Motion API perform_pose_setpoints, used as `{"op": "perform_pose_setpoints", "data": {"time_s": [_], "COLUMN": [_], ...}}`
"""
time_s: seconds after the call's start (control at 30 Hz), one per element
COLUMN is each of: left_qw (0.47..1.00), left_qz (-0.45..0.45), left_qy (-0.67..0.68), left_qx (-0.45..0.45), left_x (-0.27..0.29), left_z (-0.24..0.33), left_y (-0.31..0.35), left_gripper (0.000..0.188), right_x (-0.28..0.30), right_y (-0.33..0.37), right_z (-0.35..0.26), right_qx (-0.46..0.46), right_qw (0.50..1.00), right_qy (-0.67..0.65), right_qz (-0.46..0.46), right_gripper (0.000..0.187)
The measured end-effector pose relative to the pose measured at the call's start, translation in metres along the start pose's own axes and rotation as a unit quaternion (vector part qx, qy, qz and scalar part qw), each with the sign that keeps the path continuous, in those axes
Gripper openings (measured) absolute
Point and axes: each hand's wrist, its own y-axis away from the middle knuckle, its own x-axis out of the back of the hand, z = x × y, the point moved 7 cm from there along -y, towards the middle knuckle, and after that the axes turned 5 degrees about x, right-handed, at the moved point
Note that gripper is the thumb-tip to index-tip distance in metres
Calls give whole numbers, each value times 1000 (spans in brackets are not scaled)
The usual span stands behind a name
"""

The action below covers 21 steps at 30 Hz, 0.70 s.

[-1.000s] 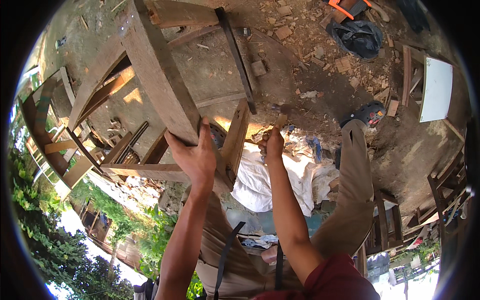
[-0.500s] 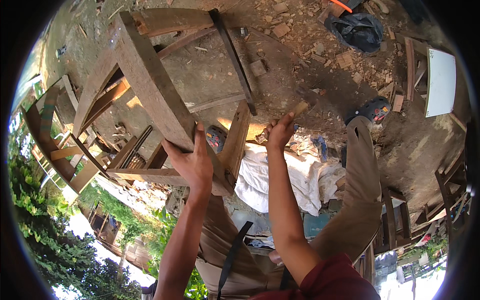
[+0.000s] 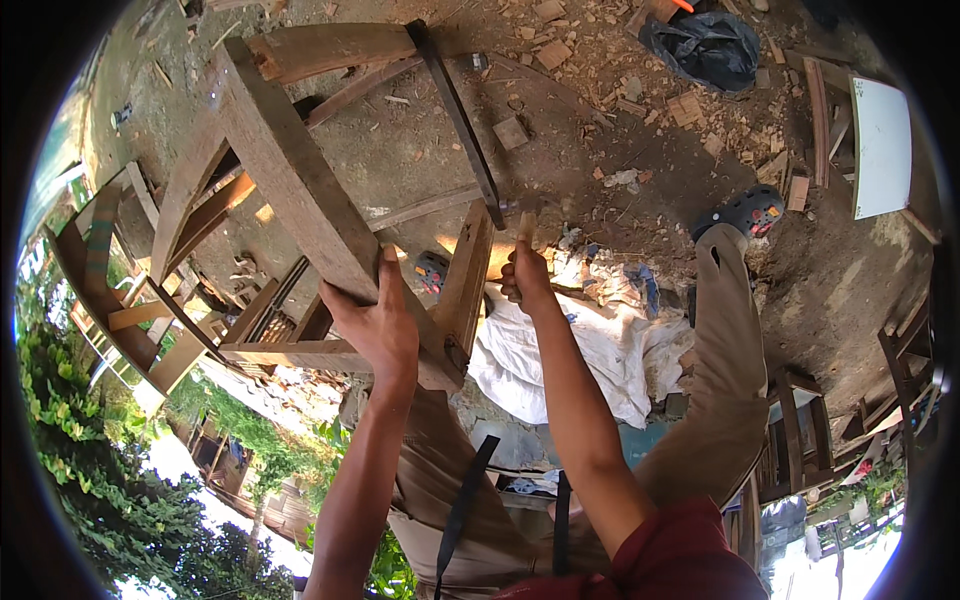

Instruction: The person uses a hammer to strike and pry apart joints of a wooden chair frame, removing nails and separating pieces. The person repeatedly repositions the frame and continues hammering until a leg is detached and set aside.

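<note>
your left hand [image 3: 372, 335] grips the wooden furniture frame [image 3: 300, 190], left of centre | your right hand [image 3: 527, 278] is closed on a wooden-handled hammer [image 3: 527, 228], right of it | progress: members look joined, openings unpanelled; what remains, can't tell

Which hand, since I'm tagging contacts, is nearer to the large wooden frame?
Left. The left hand grips the large wooden frame directly; the right hand is apart from it, off to its right, around a wooden handle.
</note>
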Motion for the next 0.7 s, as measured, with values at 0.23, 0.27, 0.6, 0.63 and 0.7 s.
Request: {"op": "perform_pose_setpoints", "data": {"time_s": [0.23,0.27,0.6,0.63,0.7], "left_qw": [999,999,985,980,967], "left_qz": [19,21,9,3,25], "left_qy": [-28,-36,105,96,105], "left_qx": [-19,-19,137,176,231], "left_x": [-1,3,10,10,9], "left_z": [1,-2,-32,-31,-40], "left_y": [-2,0,-14,-13,-15], "left_gripper": [66,68,88,97,102], "right_x": [2,11,61,64,49], "right_y": [-4,1,52,36,14], "right_z": [-8,-10,-31,-19,-1], "right_qx": [84,53,178,155,124], "right_qw": [996,997,956,962,971], "right_qy": [10,51,-185,-179,-189], "right_qz": [29,-13,141,139,77], "right_gripper": [43,43,43,47,48]}}
